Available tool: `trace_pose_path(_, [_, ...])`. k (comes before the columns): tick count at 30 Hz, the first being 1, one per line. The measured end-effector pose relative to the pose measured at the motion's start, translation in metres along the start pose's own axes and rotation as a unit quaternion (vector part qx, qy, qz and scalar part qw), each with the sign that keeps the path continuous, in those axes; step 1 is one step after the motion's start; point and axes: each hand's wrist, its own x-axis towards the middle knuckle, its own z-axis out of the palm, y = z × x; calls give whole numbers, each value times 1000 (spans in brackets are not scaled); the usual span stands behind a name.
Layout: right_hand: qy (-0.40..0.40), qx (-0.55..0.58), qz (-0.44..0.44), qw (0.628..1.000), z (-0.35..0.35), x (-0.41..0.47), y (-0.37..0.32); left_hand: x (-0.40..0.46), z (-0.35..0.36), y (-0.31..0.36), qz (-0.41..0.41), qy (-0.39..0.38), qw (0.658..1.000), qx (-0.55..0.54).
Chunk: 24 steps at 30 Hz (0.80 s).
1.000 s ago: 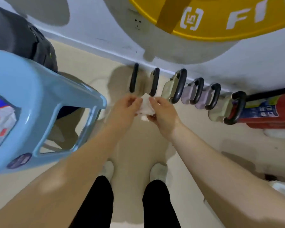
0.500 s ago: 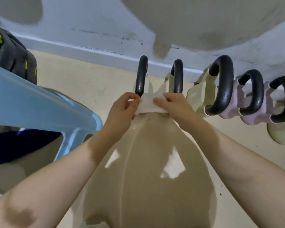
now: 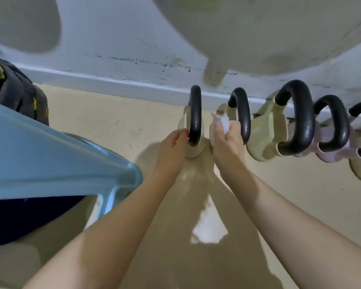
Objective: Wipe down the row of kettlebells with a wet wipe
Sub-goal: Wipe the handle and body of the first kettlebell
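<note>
On our far left sit a dark bag w/ yellow trim [image 3: 10, 94] and a pale blue plastic stool [image 3: 56, 163], both clear of the work. Half a sec ago both hands stretched the wipe flat betw. them. Now they've split: our left hand [image 3: 172, 146] has let go and its fingertips touch the black loop handle of the first cream kettlebell [image 3: 195, 115], not yet closed round it as far as we can tell. Our right hand [image 3: 225, 142] is clenched on the white wet wipe [image 3: 224, 124], bunched, just beside that first bell. We judge the prep's done and wiping starts at the row's left end. The row runs rightward along the wall: second cream kettlebell [image 3: 241, 113], big cream kettlebell [image 3: 268, 132], pale pink kettlebells [image 3: 331, 147]. Handles glossy black, bodies matte, no obvious grime.
</note>
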Motion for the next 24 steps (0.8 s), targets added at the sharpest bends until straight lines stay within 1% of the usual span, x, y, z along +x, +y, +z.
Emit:
trace_pose_path(1, [-47, 10, 12, 999, 10, -4, -1, 1, -2, 1, -11, 0, 1000, -21])
trace_pose_path(3, [-119, 92, 33, 988, 24, -11, -4, 0, -6, 4, -35, -18, 998, -54])
trace_pose_path(4, [-133, 149, 47, 979, 29, -14, -2, 0, -8, 5, -43, -36, 997, -61])
trace_pose_path(5, [-129, 187, 55, 972, 32, -16, 3, -1, -11, 6, -47, -53, 995, -67])
trace_pose_path(6, [-118, 194, 56, 972, 35, -20, 8, -1, -13, 8, -48, -63, 994, -74])
trace_pose_path(9, [-75, 150, 44, 985, 40, -24, 26, 1, -16, 7, -60, -64, 992, -92])
trace_pose_path(11, [-76, 152, 14, 985, 43, -16, 24, 4, -17, 4, -58, -57, 993, -87])
trace_pose_path(12, [-74, 135, -2, 988, 45, -8, 19, 5, -17, 3, -52, -50, 994, -80])
trace_pose_path(16, [-60, 25, -4, 998, 56, 14, 10, 5, -22, -2, -30, 6, 997, -69])
trace_pose_path(17, [-55, 16, -15, 998, 57, 9, 16, 5, -24, -4, -27, 19, 997, -71])
trace_pose_path(19, [-49, 35, -27, 998, 59, -4, 30, 6, -26, -6, -29, 36, 996, -77])
trace_pose_path(22, [-58, 47, -46, 996, 60, 6, 29, 9, -25, -8, -29, 37, 996, -77])
trace_pose_path(24, [-92, 4, -108, 990, 60, 23, 21, 9, -25, -9, -31, 33, 995, -87])
